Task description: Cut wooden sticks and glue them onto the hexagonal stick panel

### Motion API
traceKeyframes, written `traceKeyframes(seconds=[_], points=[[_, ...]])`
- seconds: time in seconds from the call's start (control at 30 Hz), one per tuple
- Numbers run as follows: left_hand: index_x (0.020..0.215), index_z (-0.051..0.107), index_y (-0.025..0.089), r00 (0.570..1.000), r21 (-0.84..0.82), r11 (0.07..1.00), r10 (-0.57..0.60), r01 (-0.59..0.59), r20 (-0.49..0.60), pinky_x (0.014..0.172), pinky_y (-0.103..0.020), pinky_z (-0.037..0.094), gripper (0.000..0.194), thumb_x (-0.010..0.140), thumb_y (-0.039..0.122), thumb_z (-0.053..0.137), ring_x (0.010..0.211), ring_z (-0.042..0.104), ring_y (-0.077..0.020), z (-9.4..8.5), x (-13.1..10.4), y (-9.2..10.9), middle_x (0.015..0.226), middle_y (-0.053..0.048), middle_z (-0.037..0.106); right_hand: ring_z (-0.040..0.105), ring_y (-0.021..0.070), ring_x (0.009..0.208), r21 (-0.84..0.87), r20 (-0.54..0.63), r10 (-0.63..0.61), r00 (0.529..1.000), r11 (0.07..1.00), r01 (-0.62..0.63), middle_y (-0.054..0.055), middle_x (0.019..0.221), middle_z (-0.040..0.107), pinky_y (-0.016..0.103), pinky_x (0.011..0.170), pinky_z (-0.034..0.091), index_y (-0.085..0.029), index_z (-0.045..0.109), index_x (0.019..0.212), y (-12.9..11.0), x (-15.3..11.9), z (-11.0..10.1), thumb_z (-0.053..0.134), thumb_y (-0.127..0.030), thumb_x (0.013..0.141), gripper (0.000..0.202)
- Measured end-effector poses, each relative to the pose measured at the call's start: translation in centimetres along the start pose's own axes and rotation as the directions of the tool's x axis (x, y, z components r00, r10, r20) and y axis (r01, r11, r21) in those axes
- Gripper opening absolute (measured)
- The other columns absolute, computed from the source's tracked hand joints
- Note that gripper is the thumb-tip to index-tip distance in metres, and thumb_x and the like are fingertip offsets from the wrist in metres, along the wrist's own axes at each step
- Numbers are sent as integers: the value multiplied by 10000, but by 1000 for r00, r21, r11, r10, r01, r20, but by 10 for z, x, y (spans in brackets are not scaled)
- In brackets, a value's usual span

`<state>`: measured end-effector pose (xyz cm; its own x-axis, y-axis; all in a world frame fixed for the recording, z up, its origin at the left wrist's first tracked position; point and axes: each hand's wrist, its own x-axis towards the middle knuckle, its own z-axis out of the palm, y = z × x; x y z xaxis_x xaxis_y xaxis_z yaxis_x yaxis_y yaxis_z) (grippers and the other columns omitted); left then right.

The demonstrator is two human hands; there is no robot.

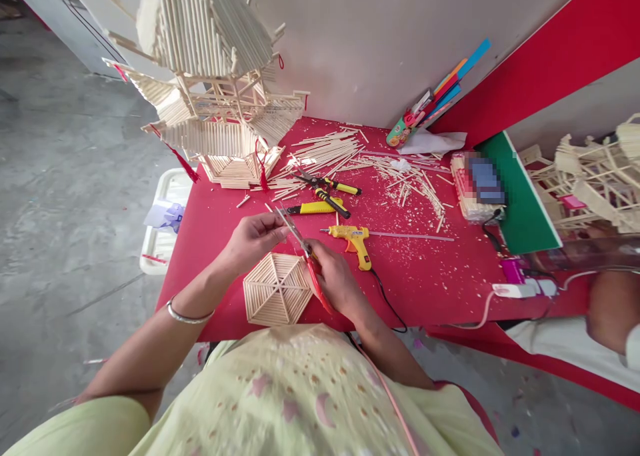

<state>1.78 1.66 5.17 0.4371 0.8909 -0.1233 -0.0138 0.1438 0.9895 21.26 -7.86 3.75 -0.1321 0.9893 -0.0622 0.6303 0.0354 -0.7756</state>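
Observation:
My left hand (255,241) pinches a thin wooden stick (271,209) over the red table. My right hand (335,276) is closed around the scissors (314,273), which have red handles. Their blades point up and left, close to the fingertips of my left hand. Just below both hands, a flat hexagon of sticks (279,289) lies on the table near its front edge. To the right of my right hand lies a yellow glue gun (356,241) with a clear glue stick in its back end.
Pliers (333,188) and a yellow cutter (317,207) lie beyond the hands. Loose sticks (330,151) spread behind them. A stick pagoda (205,103) rises at the back left. A pen cup (400,131) stands by the wall. Another person's arm (613,309) is at the right.

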Motion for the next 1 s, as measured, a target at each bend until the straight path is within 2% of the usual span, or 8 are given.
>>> traceKeyframes(seconds=[0.17, 0.3, 0.43, 0.53, 0.7, 0.77, 0.9, 1.0], points=[[784, 754, 135, 1000, 4, 1000, 12, -12, -1, 504, -228, 278, 386, 735, 497, 880, 571, 398, -84, 5, 2, 0, 663, -14, 594, 663, 195, 774, -49, -30, 37, 999, 998, -38, 43, 981, 748, 274, 737, 480, -240, 627, 1317, 3, -2, 1, 557, -194, 915, 410], [776, 743, 137, 1000, -32, 999, -26, 26, 1, 475, -226, 217, 399, 746, 514, 870, 520, 305, -63, 9, 1, -7, 581, 28, 493, 642, 183, 720, -89, -34, 39, 999, 995, -42, 36, 924, 749, 262, 701, 462, -243, 651, 1297, 6, -6, -1, 558, -222, 923, 386], [783, 748, 134, 999, -21, 999, -43, 44, 25, 474, -224, 207, 377, 771, 495, 856, 518, 301, -61, 12, 1, -14, 572, 32, 481, 629, 178, 679, -92, -24, 70, 997, 993, -72, 22, 864, 742, 256, 656, 445, -250, 654, 1292, 8, -12, -2, 568, -236, 917, 386], [799, 763, 137, 998, 4, 999, -40, 39, 57, 488, -221, 248, 344, 778, 467, 856, 532, 339, -69, 13, 1, -14, 597, 19, 527, 660, 191, 743, -86, -45, 92, 995, 992, -96, 27, 905, 750, 266, 700, 475, -257, 633, 1302, 9, -18, -3, 559, -237, 921, 389], [760, 779, 153, 996, 35, 999, 13, -16, 92, 588, -253, 419, 304, 759, 442, 874, 648, 552, -146, 22, -1, -7, 692, -44, 667, 694, 246, 1045, -60, -55, 67, 996, 996, -70, 72, 1221, 723, 352, 925, 533, -265, 548, 1387, 7, -25, -6, 571, -212, 880, 511], [760, 784, 169, 994, 7, 999, 30, -31, 106, 604, -273, 449, 291, 771, 447, 867, 667, 591, -171, 28, -5, -5, 701, -53, 689, 693, 250, 1051, -55, -73, 57, 996, 997, -61, 79, 1234, 717, 355, 918, 539, -267, 546, 1390, 6, -27, -6, 562, -214, 879, 515], [805, 789, 166, 998, -44, 999, 1, 2, 63, 536, -257, 399, 299, 794, 459, 853, 580, 526, -126, 33, -9, -11, 696, -42, 678, 685, 215, 814, -83, -119, 64, 991, 994, -74, 43, 965, 733, 300, 750, 524, -251, 612, 1314, 9, -30, -4, 553, -220, 870, 449], [819, 780, 161, 997, -114, 992, -62, 57, -36, 461, -221, 277, 318, 768, 458, 881, 491, 388, -64, 28, -5, -19, 617, 7, 587, 603, 173, 583, -47, -189, 136, 973, 988, -148, -15, 678, 623, 269, 599, 465, -234, 675, 1190, 14, -31, -3, 504, -246, 915, 324]])
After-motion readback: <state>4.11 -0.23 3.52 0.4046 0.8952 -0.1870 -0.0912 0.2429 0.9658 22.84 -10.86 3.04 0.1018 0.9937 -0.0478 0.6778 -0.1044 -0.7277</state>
